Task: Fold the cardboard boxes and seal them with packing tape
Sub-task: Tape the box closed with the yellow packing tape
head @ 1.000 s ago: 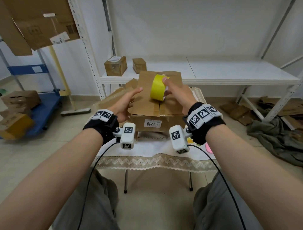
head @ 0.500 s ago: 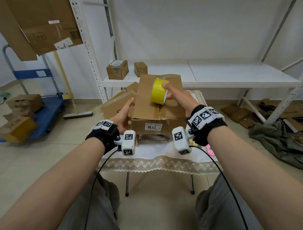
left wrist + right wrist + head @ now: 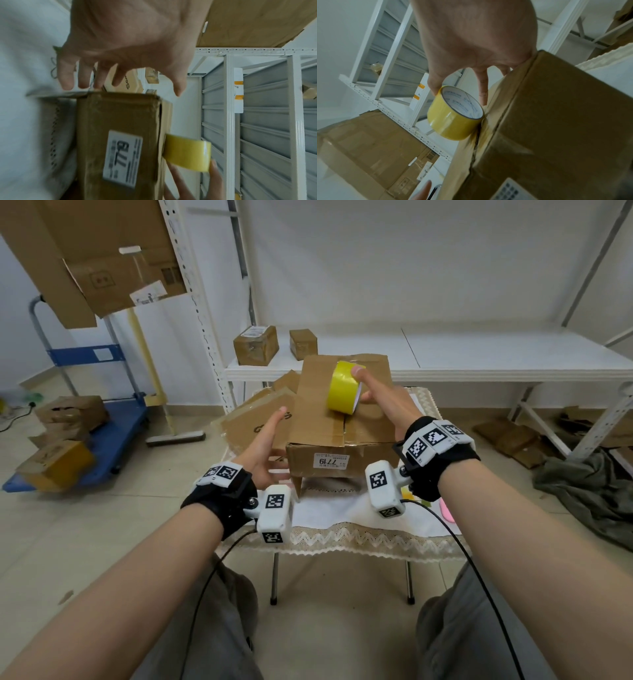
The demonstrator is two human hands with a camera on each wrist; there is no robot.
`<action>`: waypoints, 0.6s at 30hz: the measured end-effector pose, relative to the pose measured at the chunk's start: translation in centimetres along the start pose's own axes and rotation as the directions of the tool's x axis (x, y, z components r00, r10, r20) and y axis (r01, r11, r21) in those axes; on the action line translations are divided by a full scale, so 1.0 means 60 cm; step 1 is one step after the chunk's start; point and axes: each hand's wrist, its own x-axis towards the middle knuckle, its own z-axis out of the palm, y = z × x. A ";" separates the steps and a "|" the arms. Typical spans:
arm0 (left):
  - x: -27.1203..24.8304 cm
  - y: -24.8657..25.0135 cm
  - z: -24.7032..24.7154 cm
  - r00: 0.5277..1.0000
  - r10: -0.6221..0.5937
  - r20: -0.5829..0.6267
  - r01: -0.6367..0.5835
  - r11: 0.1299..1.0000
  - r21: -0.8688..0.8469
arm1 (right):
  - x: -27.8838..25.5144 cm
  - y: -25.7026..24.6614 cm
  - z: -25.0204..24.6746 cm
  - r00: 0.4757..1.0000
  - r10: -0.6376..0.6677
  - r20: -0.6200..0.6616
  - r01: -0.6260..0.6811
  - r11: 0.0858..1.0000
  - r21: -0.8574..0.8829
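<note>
A closed brown cardboard box (image 3: 318, 419) with a white "7719" label stands on the small table. A yellow packing tape roll (image 3: 342, 388) stands on edge on the box top, over the centre seam. My right hand (image 3: 362, 383) pinches the roll, thumb on its outer face and fingers at the core. The right wrist view shows the roll (image 3: 453, 119) touching the seam of the box (image 3: 556, 121). My left hand (image 3: 279, 440) is open, fingers straight, close beside the box's left end. I cannot tell if it touches the box (image 3: 120, 128).
Flattened cardboard (image 3: 253, 422) lies left of the box on the lace-edged tablecloth (image 3: 342, 529). Behind is a white shelf (image 3: 479, 361) with two small boxes (image 3: 256, 345). A blue cart (image 3: 113, 433) with boxes is at far left. Cardboard scraps and a grey cloth (image 3: 589, 491) lie on the floor at right.
My left hand has dropped from the box's upper left edge to low beside its left end. The right hand still holds the roll at about the same place on the box top.
</note>
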 end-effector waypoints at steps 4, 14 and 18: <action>-0.041 -0.029 0.036 0.997 0.004 -0.083 -0.019 0.982 -0.188 | -0.002 0.002 0.007 0.999 -0.046 -0.013 0.046 0.999 0.004; -0.070 -0.065 0.130 0.982 0.119 0.150 -0.039 0.894 -0.447 | -0.015 0.000 -0.008 0.997 -0.073 0.006 0.073 0.995 -0.071; -0.005 -0.078 0.145 0.990 0.016 0.137 0.053 0.872 -0.486 | -0.011 0.002 -0.010 0.996 -0.083 0.021 0.085 0.989 -0.121</action>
